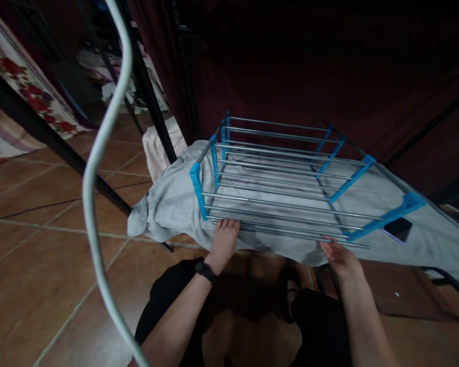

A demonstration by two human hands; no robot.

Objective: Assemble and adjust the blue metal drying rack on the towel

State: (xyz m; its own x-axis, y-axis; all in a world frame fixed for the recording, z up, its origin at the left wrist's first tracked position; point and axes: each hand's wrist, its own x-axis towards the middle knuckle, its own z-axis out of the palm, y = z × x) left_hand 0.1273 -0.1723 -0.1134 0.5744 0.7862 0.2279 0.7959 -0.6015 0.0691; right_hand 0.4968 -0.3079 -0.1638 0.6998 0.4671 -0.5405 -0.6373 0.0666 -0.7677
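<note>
A small rack (286,178) of metal tubes joined by blue plastic brackets stands on a grey cloth (176,204). Along its lower front edge runs a metal rod (283,233), whose right end sticks out past the blue bracket. My left hand (225,238), with a dark band on the wrist, has its fingers curled over this rod near the left end. Palm turned upward, my right hand (339,259) has its fingers closed at the rod near the right end. Its fingertips are partly hidden by the rod.
A dark phone (398,229) lies on the cloth beside the rack's right end. A white cable (94,193) hangs close in front on the left. Black metal poles (80,165) stand at the left, and a dark red curtain (290,86) behind. Tiled floor (42,260) lies below.
</note>
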